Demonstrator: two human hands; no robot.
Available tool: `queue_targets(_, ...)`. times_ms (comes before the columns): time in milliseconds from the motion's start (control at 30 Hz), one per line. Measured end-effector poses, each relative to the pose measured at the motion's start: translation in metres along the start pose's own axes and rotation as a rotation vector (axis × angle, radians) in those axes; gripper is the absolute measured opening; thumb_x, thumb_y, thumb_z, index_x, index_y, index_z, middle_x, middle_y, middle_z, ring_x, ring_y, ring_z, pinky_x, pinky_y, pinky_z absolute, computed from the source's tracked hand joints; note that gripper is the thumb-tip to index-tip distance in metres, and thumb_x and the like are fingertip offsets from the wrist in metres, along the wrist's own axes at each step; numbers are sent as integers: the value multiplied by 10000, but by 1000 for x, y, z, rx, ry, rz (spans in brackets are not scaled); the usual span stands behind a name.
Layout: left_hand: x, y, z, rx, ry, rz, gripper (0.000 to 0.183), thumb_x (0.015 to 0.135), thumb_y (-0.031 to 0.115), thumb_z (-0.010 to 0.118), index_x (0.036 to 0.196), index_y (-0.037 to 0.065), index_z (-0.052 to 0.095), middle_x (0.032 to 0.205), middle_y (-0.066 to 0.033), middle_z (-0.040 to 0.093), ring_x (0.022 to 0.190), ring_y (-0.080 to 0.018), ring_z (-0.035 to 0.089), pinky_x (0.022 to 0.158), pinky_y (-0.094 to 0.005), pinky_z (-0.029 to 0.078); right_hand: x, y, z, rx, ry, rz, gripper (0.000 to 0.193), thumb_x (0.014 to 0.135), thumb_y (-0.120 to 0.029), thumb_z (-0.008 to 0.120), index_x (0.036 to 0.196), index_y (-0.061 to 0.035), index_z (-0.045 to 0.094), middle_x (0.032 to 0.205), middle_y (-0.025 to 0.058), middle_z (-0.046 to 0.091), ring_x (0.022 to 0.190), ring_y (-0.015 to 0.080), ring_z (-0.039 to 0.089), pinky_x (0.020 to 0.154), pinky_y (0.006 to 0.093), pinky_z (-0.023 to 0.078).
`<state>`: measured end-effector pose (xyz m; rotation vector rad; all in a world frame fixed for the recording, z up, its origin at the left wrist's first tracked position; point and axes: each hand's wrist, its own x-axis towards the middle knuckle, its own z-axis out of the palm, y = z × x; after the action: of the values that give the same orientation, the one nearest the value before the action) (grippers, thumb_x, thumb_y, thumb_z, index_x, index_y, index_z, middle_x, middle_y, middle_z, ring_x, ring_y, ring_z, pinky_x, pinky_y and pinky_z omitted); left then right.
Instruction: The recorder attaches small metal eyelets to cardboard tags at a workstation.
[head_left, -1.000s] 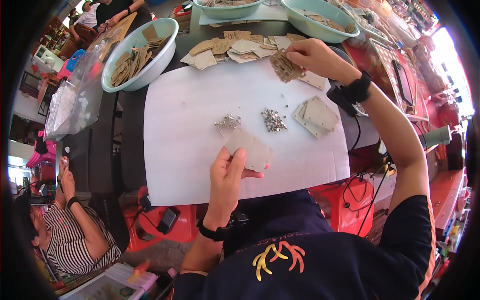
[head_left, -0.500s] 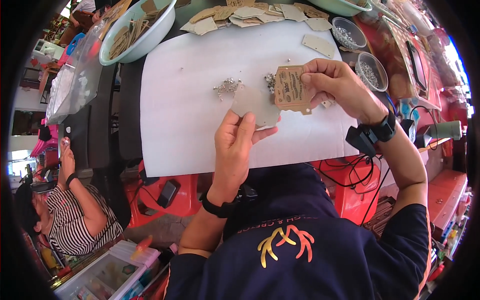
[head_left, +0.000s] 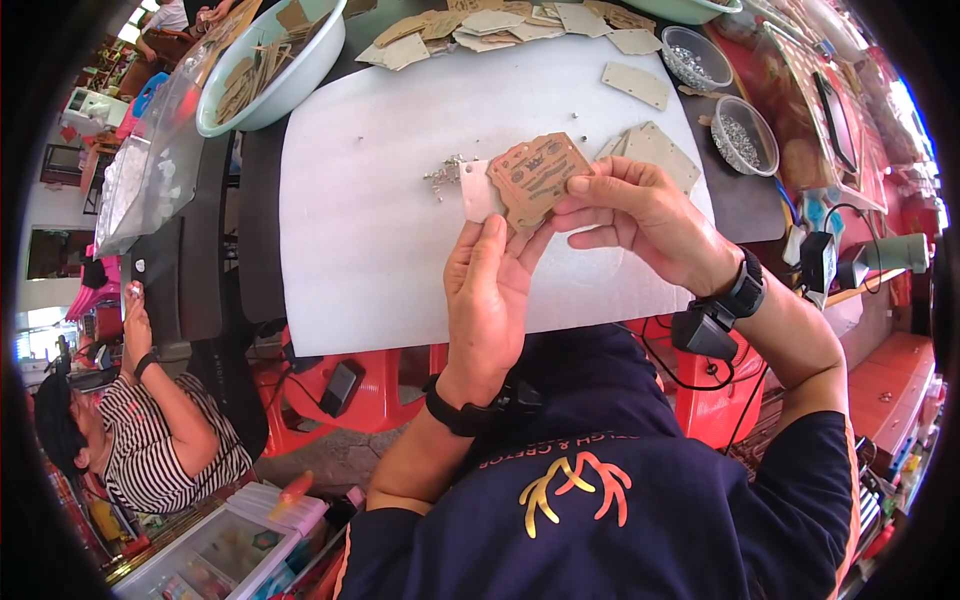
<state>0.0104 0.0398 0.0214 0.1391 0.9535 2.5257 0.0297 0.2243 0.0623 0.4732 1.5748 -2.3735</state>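
Note:
A pale grey board piece (head_left: 477,192) with a small hole rests in my left hand (head_left: 485,300), thumb on its near edge. Overlapping its right part is a brown printed cardboard piece (head_left: 540,175) with notched edges. My right hand (head_left: 645,215) pinches that brown piece at its right edge between thumb and fingers, while my left fingers reach under its near side. Small silver metal pieces (head_left: 445,175) lie in a loose pile just beyond the grey piece. Whether the two boards touch all over cannot be seen.
Under my hands lies a white sheet (head_left: 370,250). Grey boards (head_left: 665,150) lie right; more brown and grey boards (head_left: 490,25) are heaped at the far edge. A basin (head_left: 325,65) stands far left, tubs of metal bits (head_left: 745,140) at right. A person (head_left: 165,430) sits left.
My right hand has moved left, bringing the brown cardboard over the grey piece and turning it. Grey boards at the right have come into view; a second metal pile is now covered.

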Motion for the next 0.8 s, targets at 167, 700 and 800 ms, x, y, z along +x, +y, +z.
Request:
queue_targets(167,0,3,-9,98,19,-33,317,1033,182,413,1227,-56,493,1234,-193,592,1156,-288,592,1053,-451,454,7,-16,-18,-357,57,-270,203,955,-199,579,1035,-25,647,921,23,655,828,77,624,770,258,546)
queue_targets(700,-6,1,-1,229,-76,-155,359,1051,180,400,1317,-53,461,1233,-165,599,1129,-274,620,978,-422,512,17,-21,3,-1035,-73,-695,263,878,-88,665,1134,-31,640,683,66,576,622,183,546,614,324,473)
queue_targets(800,-7,0,-2,242,-88,-145,364,1051,185,405,1324,-50,458,1232,-160,600,1126,-265,624,972,-415,518,19,-18,6,-1059,-56,-729,254,875,-87,666,1122,-32,642,697,64,571,633,192,551,625,332,480)
